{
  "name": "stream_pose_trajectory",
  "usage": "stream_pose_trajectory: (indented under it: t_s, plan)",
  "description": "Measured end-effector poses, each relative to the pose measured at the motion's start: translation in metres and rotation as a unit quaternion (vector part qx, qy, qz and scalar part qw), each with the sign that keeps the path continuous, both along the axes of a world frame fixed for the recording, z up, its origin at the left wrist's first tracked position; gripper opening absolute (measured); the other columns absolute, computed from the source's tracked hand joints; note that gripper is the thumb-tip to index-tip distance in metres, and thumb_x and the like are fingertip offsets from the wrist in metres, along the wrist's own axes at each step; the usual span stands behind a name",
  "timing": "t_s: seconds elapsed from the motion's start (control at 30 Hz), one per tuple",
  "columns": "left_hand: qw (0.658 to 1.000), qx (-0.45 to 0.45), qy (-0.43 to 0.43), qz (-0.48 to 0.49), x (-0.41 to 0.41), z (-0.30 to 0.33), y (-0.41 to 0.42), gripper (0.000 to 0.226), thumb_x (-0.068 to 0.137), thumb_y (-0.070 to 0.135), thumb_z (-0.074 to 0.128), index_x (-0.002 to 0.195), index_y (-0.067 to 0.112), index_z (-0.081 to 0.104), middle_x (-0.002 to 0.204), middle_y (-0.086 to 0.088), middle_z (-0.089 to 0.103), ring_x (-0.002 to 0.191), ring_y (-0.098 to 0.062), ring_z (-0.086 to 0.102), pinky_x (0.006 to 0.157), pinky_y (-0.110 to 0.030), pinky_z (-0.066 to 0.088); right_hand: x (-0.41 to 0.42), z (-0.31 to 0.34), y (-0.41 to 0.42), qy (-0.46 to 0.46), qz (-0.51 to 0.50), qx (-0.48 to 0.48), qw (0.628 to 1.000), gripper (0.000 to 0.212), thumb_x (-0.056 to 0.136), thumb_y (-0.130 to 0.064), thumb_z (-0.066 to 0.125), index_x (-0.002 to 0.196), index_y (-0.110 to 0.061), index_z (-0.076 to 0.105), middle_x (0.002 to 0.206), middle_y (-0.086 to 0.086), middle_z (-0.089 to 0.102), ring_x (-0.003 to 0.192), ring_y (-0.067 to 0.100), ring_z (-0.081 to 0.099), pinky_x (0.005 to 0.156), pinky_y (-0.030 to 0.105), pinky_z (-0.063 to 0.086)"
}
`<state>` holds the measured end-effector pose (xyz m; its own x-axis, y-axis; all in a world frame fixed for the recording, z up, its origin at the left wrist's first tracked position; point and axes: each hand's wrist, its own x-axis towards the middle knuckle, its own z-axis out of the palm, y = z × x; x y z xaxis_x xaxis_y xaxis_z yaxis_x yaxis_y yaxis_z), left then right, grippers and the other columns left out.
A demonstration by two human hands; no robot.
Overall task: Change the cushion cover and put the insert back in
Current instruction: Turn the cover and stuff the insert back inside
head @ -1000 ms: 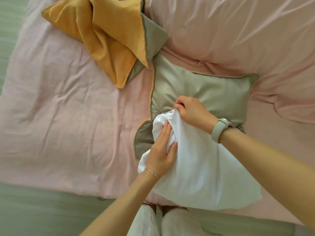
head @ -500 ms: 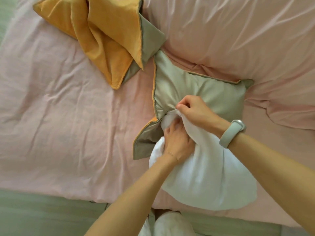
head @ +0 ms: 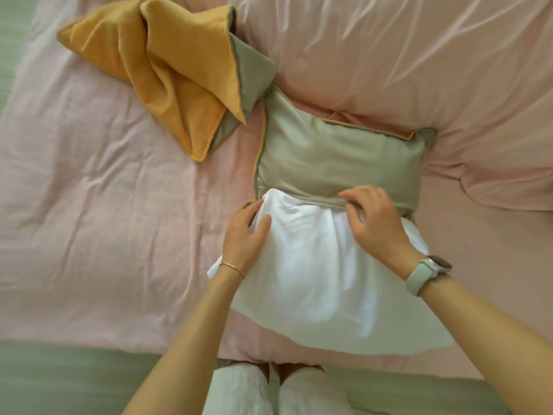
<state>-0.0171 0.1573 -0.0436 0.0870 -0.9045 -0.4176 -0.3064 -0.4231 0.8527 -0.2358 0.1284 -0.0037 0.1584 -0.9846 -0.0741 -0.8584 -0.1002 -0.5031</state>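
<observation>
White insert sits half inside my grey-green cover; my left hand grips the insert's corner, my right hand pinches the cover's opening edge.

Insert's far end inside cover

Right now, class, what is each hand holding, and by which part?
The right hand pinches the grey cover at the edge of its opening. The left hand rests on the white insert near the cover's left corner; whether it grips cannot be told.
</observation>
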Motion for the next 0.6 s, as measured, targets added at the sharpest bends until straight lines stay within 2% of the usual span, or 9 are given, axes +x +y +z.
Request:
stream_pose_trajectory:
  t_s: [0.07,0.17,0.23,0.33,0.4,0.43,0.5,0.53,0.6]
  plan:
    - [1.0,0.016,0.006,0.009,-0.004,-0.001,-0.008,0.033,0.094,0.021,0.049,0.126,0.015,0.055,0.122,0.006,0.057,0.12,-0.016,0.05,0.101,-0.029,0.038,-0.001,-0.002,0.019,0.025,-0.013,-0.046,0.999,0.034,0.083,-0.018,0.039,0.103,-0.008,0.065,0.099,0.009,0.062,0.093,0.024,0.051,0.078,0.039,0.042]
    - [0.998,0.044,-0.004,-0.052,-0.015,-0.005,-0.019,0.046,0.096,0.026,0.045,0.14,0.015,0.038,0.144,0.003,0.039,0.135,-0.011,0.033,0.111,-0.025,0.024,0.017,-0.004,0.037,0.017,-0.008,-0.083,0.996,0.036,0.085,-0.015,0.039,0.11,-0.011,0.064,0.106,0.008,0.061,0.099,0.021,0.05,0.08,0.035,0.036]
    - [0.992,0.07,0.073,-0.077,-0.029,0.009,-0.014,0.045,0.099,0.018,0.041,0.142,0.014,0.032,0.148,0.006,0.031,0.136,-0.002,0.024,0.109,-0.015,0.018,0.034,-0.003,0.04,-0.025,0.005,-0.082,0.996,0.038,0.086,-0.013,0.038,0.116,-0.01,0.063,0.111,0.009,0.061,0.102,0.023,0.053,0.081,0.035,0.039]
    - [0.966,0.074,0.237,-0.066,-0.029,0.021,-0.006,0.04,0.095,0.005,0.039,0.134,0.016,0.045,0.135,0.01,0.048,0.124,0.002,0.041,0.103,-0.015,0.033,0.058,0.004,0.032,-0.108,-0.001,-0.032,0.994,0.044,0.089,-0.021,0.036,0.127,-0.012,0.056,0.125,0.008,0.057,0.114,0.022,0.05,0.093,0.035,0.039]
    - [0.951,0.084,0.298,0.012,-0.015,0.02,-0.007,0.033,0.091,0.005,0.043,0.12,0.016,0.056,0.12,0.002,0.061,0.113,-0.01,0.055,0.096,-0.025,0.044,0.066,0.009,0.027,-0.115,0.014,0.033,0.993,0.053,0.088,-0.035,0.028,0.135,-0.018,0.048,0.132,0.002,0.053,0.127,0.023,0.043,0.105,0.039,0.03]
    - [0.953,0.084,0.28,0.076,-0.007,0.015,-0.01,0.029,0.091,0.004,0.043,0.115,0.013,0.056,0.116,-0.003,0.062,0.108,-0.016,0.058,0.092,-0.028,0.045,0.066,0.007,0.026,-0.083,0.034,0.072,0.993,0.059,0.086,-0.044,0.022,0.138,-0.024,0.042,0.133,-0.003,0.051,0.133,0.021,0.035,0.11,0.041,0.02]
    - [0.979,0.066,0.113,0.154,0.004,-0.003,-0.016,0.028,0.093,0.003,0.043,0.118,0.013,0.052,0.115,-0.004,0.058,0.107,-0.02,0.054,0.091,-0.029,0.044,0.063,-0.001,0.028,0.02,0.085,0.135,0.987,0.07,0.079,-0.057,0.012,0.141,-0.033,0.035,0.132,-0.007,0.048,0.139,0.016,0.022,0.113,0.041,0.002]
    - [0.985,0.071,0.045,0.154,0.009,-0.014,-0.018,0.033,0.094,0.007,0.045,0.127,0.013,0.048,0.119,-0.003,0.053,0.11,-0.019,0.051,0.095,-0.03,0.042,0.062,-0.005,0.032,0.082,0.111,0.132,0.982,0.071,0.078,-0.057,0.012,0.139,-0.031,0.04,0.128,-0.005,0.05,0.139,0.017,0.025,0.113,0.044,0.003]
    - [0.985,0.131,0.011,0.11,0.012,-0.032,-0.022,0.042,0.094,0.013,0.049,0.135,0.01,0.042,0.12,-0.003,0.051,0.113,-0.018,0.049,0.098,-0.031,0.041,0.069,-0.007,0.04,0.178,0.124,0.103,0.971,0.063,0.081,-0.048,0.021,0.115,-0.019,0.065,0.111,0.002,0.062,0.127,0.024,0.045,0.109,0.05,0.018]
